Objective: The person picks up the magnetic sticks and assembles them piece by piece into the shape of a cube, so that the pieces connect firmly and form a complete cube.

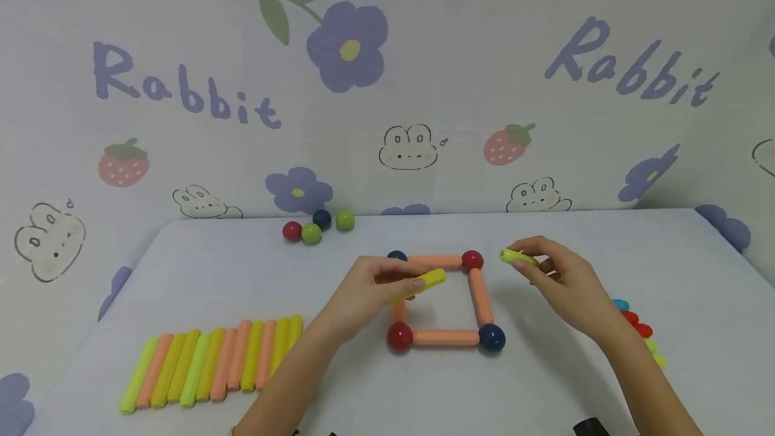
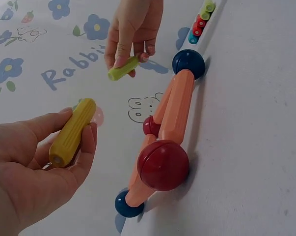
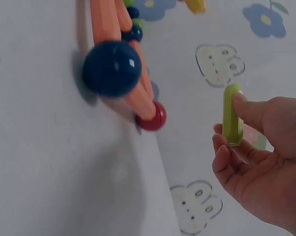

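Observation:
In my left hand (image 1: 369,291) I pinch a yellow rod (image 2: 73,132) between thumb and fingers, held above the left side of a square frame. My right hand (image 1: 563,281) grips a short yellow-green rod (image 3: 232,115) by thumb and fingertips, to the right of the frame's far corner. The square lies on the table: orange rods (image 1: 446,338) join red balls (image 1: 400,337) and dark blue balls (image 1: 492,338) at alternating corners. From the head view, my left hand partly covers its left rod and far left blue ball.
A row of yellow, orange and green rods (image 1: 202,365) lies at the left. Several loose balls (image 1: 311,233) sit at the back edge. Small blue, red and green pieces (image 1: 630,317) are partly behind my right arm. A black object (image 1: 590,427) shows at the front edge.

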The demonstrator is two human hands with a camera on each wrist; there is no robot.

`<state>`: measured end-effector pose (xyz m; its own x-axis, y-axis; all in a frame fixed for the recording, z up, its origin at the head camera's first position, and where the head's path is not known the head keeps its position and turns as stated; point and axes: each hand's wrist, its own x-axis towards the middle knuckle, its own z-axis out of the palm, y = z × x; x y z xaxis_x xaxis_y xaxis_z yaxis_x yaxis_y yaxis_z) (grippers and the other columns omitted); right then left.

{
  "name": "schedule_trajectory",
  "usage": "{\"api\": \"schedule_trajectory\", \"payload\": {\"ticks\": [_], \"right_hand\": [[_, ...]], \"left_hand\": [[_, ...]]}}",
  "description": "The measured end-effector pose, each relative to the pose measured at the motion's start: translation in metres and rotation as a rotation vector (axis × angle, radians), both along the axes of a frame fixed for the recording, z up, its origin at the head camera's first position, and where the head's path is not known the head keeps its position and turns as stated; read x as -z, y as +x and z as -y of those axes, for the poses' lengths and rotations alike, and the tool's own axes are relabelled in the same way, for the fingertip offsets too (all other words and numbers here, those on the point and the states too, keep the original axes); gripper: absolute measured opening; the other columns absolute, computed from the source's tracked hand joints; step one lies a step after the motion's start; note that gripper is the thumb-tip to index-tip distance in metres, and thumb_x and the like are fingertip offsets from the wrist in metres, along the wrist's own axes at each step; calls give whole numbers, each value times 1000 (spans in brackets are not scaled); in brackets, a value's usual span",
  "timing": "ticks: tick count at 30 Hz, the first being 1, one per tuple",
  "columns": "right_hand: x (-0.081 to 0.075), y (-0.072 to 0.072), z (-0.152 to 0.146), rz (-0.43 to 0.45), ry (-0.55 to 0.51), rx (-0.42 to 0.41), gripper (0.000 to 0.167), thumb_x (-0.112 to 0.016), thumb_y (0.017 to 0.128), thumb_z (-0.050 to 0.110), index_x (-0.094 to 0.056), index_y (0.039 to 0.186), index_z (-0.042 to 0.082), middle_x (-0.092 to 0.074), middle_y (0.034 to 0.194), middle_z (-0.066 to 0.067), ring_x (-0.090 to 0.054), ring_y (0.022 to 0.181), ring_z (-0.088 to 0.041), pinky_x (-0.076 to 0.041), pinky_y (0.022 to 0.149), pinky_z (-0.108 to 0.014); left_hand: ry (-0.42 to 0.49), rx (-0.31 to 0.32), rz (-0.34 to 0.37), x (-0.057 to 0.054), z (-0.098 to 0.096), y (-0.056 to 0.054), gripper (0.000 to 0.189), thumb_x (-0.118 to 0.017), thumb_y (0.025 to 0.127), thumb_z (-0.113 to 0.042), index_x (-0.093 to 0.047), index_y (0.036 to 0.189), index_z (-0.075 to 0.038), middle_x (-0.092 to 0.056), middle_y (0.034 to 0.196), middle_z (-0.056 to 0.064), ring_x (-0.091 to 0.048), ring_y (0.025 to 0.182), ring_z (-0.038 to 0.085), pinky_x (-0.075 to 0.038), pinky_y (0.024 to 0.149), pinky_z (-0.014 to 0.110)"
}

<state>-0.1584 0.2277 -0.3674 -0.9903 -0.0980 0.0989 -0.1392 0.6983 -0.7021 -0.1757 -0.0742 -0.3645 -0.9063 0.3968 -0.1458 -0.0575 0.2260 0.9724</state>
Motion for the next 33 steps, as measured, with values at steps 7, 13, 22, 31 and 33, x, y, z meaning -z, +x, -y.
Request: {"api": "schedule_trajectory", "payload": {"ticks": [7,13,22,31,33], "right_hand": [[-8,12,29,-25,-26,-83,27,-68,105,22,-69,131,15,-70,126,-8,-65,98,-22,-57,80,-26],[-9,18,44,-68,-54,-174,23,-73,101,14,-73,124,16,-71,116,-1,-64,98,-16,-59,84,-26],[-9,20,53,-81,-64,-168,26,-76,96,8,-73,122,11,-70,118,-6,-66,97,-19,-59,83,-22],[3,19,62,-185,-286,-95,33,-73,97,-2,-67,129,4,-72,125,-13,-72,100,-12,-56,89,-13],[5,19,64,-222,-329,-85,34,-71,97,-4,-67,130,3,-73,125,-14,-71,101,-6,-55,90,-12]], "left_hand": [[24,40,-12,0,-2,3,25,-74,100,-16,-78,123,-7,-77,113,5,-70,98,16,-59,93,28],[43,74,-30,-2,-2,5,26,-74,100,-14,-77,124,-5,-77,113,7,-71,100,23,-60,98,38],[-19,124,-64,3,-4,7,28,-73,101,-14,-76,126,-2,-76,112,7,-68,94,20,-58,82,23],[-85,81,-178,16,-15,9,30,-78,96,-14,-77,124,-3,-74,110,7,-65,95,13,-58,84,25],[-75,37,-184,17,-17,10,29,-79,96,-14,-77,124,-5,-74,112,7,-66,99,14,-59,88,28]]}}
